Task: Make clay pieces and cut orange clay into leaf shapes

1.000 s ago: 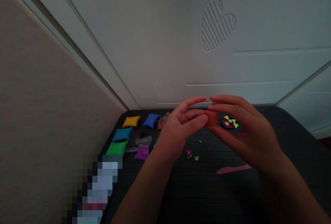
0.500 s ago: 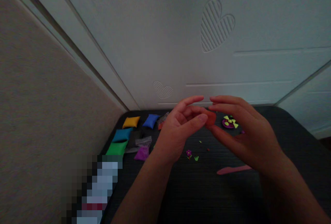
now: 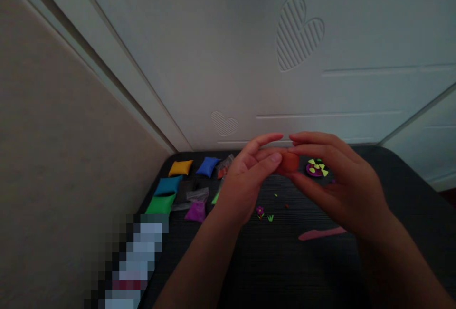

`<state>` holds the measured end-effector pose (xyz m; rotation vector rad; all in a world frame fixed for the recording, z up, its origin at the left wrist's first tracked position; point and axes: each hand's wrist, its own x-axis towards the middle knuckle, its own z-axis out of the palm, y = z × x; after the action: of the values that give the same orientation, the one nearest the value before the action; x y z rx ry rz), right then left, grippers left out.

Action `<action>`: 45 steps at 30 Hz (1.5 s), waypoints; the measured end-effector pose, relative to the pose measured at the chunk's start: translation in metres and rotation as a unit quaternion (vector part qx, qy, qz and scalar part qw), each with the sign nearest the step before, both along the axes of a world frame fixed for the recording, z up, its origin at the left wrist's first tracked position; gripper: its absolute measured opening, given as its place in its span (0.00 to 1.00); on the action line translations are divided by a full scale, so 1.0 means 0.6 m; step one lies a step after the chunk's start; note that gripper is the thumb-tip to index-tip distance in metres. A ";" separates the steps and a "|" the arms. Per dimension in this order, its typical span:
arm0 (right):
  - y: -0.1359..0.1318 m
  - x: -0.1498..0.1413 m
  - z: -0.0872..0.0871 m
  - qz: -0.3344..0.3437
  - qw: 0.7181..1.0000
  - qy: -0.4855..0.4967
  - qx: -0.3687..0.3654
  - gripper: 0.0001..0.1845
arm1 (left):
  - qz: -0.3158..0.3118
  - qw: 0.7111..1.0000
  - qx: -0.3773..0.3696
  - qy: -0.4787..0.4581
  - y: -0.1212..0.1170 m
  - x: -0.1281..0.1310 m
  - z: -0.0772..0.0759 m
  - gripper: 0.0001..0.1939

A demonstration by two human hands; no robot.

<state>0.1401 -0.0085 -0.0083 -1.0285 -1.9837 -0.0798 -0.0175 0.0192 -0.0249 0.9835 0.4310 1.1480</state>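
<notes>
Between my two hands, above the dark table, is a small orange lump of modelling clay point(image 3: 290, 162). My left hand point(image 3: 245, 176) pinches its left side with thumb and fingers, the index finger raised off it. Fingertips and thumb of my right hand point(image 3: 338, 180) press on the lump from above and below. Under the hands lie a small purple clay flower point(image 3: 260, 210), a green leafy bit point(image 3: 270, 218) and tiny crumbs. A pink plastic clay knife point(image 3: 320, 234) lies below my right hand, its right end hidden by the wrist.
At the left of the table point(image 3: 256, 271) sit several clay packs: yellow point(image 3: 181, 168), blue point(image 3: 207, 167), teal point(image 3: 168, 185), green point(image 3: 161, 204) and purple point(image 3: 196, 210). A purple disc with yellow pieces point(image 3: 315, 170) lies behind my right hand. A white panel point(image 3: 178, 52) rises behind.
My left thumb has drawn back slightly to the left along the orange clay, and more of the lump shows. My right hand stays almost in place.
</notes>
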 end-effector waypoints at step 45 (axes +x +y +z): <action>0.005 -0.001 -0.006 -0.010 0.999 -0.032 -0.012 0.18 | 0.041 0.994 0.062 0.080 0.001 0.001 -0.002 0.18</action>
<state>0.1393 -0.0057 -0.0118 -1.0738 -2.0369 -0.1010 -0.0172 0.0196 -0.0263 1.1810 0.5376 1.1850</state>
